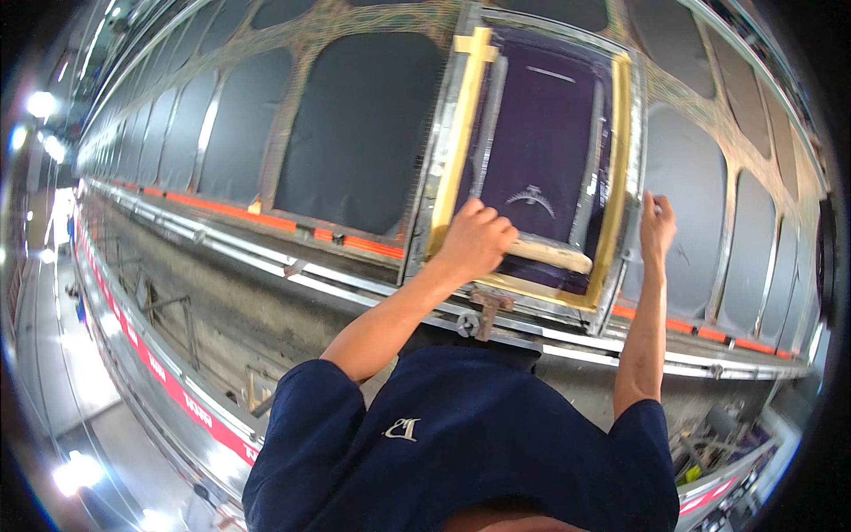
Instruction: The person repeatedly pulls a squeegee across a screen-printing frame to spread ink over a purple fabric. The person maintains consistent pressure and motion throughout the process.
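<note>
My left hand (pixel 480 241) is closed round the wooden handle of a squeegee (pixel 554 254), which lies across the near end of a screen-printing frame (pixel 635 142). Inside the metal frame is a dark purple mesh (pixel 542 133), its inner border lined with yellow tape (pixel 460 133). Near the squeegee, a pale curved design shows on the mesh. My right hand (pixel 658 226) is just outside the frame's right rail, fingers curled, with nothing visible in them. Whether it touches the rail I cannot tell.
Dark panels (pixel 363 124) lie in rows along the long table on both sides of the frame. An orange strip (pixel 355 244) and metal rails (pixel 257 235) run along the near edge. A rusty clamp (pixel 488 312) sits at the frame's near end. Another railing with a red band (pixel 168 381) stands left.
</note>
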Demonstrator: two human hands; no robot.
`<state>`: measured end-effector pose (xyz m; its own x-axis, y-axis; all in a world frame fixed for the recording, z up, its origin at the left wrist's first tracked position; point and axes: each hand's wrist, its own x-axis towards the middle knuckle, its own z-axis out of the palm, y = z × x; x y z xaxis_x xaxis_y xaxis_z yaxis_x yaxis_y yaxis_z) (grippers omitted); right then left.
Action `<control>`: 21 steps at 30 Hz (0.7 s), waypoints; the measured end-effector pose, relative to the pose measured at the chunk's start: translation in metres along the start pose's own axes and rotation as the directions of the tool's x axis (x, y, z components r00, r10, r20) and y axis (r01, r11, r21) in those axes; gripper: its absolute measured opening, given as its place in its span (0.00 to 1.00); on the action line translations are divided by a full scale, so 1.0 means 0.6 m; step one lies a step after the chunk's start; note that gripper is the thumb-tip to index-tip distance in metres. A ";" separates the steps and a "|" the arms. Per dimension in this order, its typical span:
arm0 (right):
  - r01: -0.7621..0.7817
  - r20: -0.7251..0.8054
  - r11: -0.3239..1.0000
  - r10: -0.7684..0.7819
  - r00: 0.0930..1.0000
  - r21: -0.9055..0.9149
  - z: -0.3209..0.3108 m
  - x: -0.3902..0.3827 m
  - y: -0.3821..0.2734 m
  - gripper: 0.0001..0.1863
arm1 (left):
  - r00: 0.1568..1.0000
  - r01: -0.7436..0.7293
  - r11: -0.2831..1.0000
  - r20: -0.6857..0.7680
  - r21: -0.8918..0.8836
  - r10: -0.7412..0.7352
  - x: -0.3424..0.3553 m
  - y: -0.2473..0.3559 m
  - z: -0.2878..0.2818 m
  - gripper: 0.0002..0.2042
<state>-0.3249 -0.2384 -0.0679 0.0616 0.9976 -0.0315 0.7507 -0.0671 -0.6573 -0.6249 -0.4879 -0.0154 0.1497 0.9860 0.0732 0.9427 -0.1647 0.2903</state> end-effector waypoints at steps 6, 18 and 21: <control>0.041 0.004 0.997 -0.041 0.999 -0.070 -0.061 -0.046 -0.154 0.18 | 0.987 0.048 0.988 -0.148 -0.144 -0.069 -0.058 -0.041 -0.040 0.16; 0.101 0.004 0.963 -0.105 0.994 0.251 0.340 -0.288 -0.412 0.18 | 0.993 0.069 0.996 -0.098 0.053 -0.064 -0.341 -0.400 -0.205 0.19; 0.112 -0.034 0.978 -0.108 0.994 0.174 0.370 -0.307 -0.444 0.19 | 0.989 -0.009 0.995 -0.143 0.100 0.023 -0.403 -0.425 -0.186 0.17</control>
<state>-0.6821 -0.4007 -0.0543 0.0020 0.9979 0.0651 0.6268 0.0495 -0.7776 -0.9346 -0.6870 -0.0009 0.1274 0.9681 0.2156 0.9663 -0.1702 0.1932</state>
